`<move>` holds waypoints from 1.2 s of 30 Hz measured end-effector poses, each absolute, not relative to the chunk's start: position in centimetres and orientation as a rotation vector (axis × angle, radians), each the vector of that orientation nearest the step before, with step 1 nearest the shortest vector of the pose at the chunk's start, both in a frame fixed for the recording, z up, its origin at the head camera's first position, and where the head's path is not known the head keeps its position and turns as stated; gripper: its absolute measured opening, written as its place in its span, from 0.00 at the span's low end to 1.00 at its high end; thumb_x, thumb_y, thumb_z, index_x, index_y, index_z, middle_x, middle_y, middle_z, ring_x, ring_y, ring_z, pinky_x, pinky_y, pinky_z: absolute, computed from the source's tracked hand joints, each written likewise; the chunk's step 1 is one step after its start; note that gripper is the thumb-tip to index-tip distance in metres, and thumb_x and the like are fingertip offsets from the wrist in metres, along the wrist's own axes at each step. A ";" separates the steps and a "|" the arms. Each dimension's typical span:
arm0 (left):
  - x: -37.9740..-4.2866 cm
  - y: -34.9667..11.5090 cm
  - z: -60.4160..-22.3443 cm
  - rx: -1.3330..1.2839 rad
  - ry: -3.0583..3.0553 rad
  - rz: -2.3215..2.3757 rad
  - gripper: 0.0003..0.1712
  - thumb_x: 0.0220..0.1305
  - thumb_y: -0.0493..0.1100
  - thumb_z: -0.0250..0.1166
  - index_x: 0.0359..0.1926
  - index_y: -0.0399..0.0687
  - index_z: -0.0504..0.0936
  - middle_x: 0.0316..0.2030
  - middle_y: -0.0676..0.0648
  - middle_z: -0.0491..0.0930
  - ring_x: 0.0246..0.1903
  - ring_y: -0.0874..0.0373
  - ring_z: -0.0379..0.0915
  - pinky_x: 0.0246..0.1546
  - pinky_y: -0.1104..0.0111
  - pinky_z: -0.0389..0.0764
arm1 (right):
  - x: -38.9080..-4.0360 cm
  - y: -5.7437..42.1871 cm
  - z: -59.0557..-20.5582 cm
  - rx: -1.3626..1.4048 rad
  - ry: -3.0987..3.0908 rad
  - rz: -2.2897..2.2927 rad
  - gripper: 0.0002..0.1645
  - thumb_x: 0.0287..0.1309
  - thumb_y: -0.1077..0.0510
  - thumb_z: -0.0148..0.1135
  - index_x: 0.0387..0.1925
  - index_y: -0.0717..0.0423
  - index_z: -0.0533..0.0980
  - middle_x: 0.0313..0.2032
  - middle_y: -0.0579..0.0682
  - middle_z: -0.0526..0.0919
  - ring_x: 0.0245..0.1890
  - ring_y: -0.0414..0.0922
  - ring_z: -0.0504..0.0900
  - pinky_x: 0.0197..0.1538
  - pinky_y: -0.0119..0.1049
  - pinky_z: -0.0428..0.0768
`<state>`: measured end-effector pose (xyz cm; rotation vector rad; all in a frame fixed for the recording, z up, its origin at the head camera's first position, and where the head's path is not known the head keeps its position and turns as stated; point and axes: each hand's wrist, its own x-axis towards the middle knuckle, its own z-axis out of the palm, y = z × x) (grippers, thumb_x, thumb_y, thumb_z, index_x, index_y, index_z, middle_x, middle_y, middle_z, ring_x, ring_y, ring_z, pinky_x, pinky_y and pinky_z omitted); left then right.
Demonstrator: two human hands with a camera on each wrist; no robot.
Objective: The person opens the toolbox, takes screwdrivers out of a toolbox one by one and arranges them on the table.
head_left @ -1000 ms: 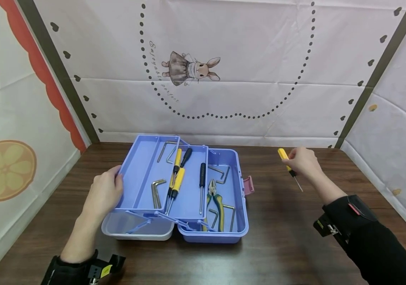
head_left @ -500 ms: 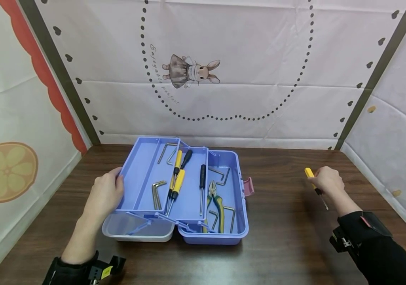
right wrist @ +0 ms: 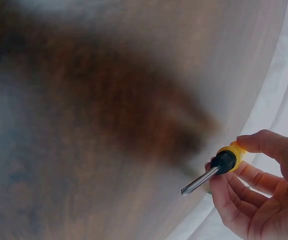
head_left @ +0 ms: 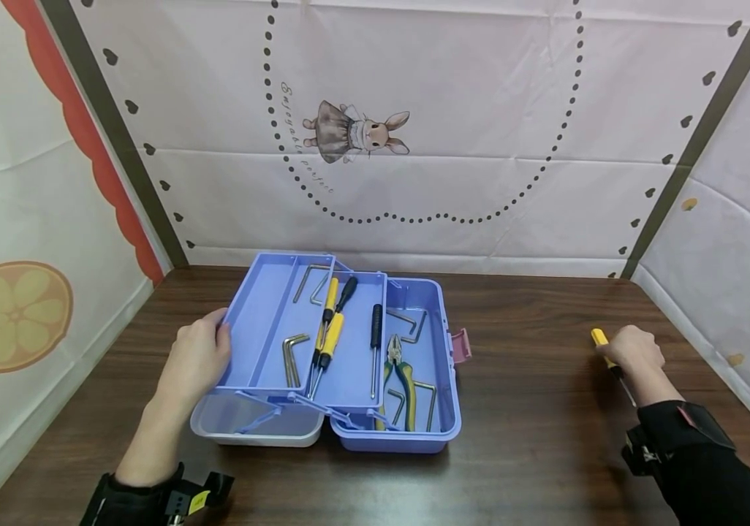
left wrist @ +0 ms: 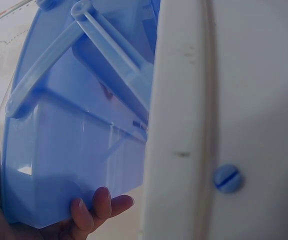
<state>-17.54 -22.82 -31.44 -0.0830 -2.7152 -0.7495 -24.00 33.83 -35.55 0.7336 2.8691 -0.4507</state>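
Note:
A blue toolbox (head_left: pixel 401 442) stands unfolded on the table, its trays fanned out to the left. My left hand (head_left: pixel 196 358) grips the left end of the upper tray (head_left: pixel 243 343); the left wrist view shows curled fingers (left wrist: pixel 101 202) beneath the tray's underside (left wrist: pixel 59 165). Far to the right, my right hand (head_left: pixel 638 356) holds a yellow-and-black screwdriver (head_left: pixel 599 337) by its handle, low over the table. In the right wrist view, thumb and fingers pinch that handle, and the metal shaft (right wrist: pixel 200 182) with its cross-shaped tip points away from the palm.
The trays and box hold several screwdrivers (head_left: pixel 331 337), hex keys (head_left: pixel 291 359) and pliers (head_left: pixel 406 387). A pink latch (head_left: pixel 460 345) juts from the box's right side. The whitish lid (head_left: pixel 250 431) lies at the left. A printed cloth (head_left: pixel 467 175) walls the wooden table (head_left: pixel 533 438).
My right hand has carried the screwdriver right and nearer to me, lower over the table. The left hand keeps its grip on the tray.

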 end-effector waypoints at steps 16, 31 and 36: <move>-17.5 -22.7 -31.3 -0.081 -2.731 -0.763 0.20 0.63 0.33 0.46 0.52 0.19 0.64 0.44 0.22 0.69 0.42 0.30 0.69 0.38 0.44 0.71 | -23.9 33.9 -36.0 0.726 2.869 -0.388 0.26 0.48 0.53 0.57 0.35 0.77 0.69 0.31 0.71 0.70 0.33 0.62 0.73 0.29 0.46 0.72; -17.5 -22.8 -31.3 -0.085 -2.726 -0.757 0.20 0.62 0.33 0.45 0.51 0.18 0.65 0.43 0.22 0.69 0.40 0.31 0.70 0.38 0.44 0.71 | -23.9 33.5 -35.3 0.672 2.851 -0.352 0.28 0.50 0.51 0.56 0.37 0.76 0.69 0.37 0.75 0.70 0.37 0.65 0.73 0.30 0.48 0.73; -17.5 -22.8 -31.3 -0.082 -2.729 -0.756 0.20 0.63 0.33 0.46 0.51 0.18 0.65 0.43 0.22 0.69 0.40 0.30 0.69 0.38 0.44 0.71 | -23.8 31.9 -33.8 0.571 2.904 -0.363 0.31 0.53 0.49 0.55 0.40 0.78 0.68 0.41 0.77 0.68 0.39 0.68 0.71 0.29 0.49 0.73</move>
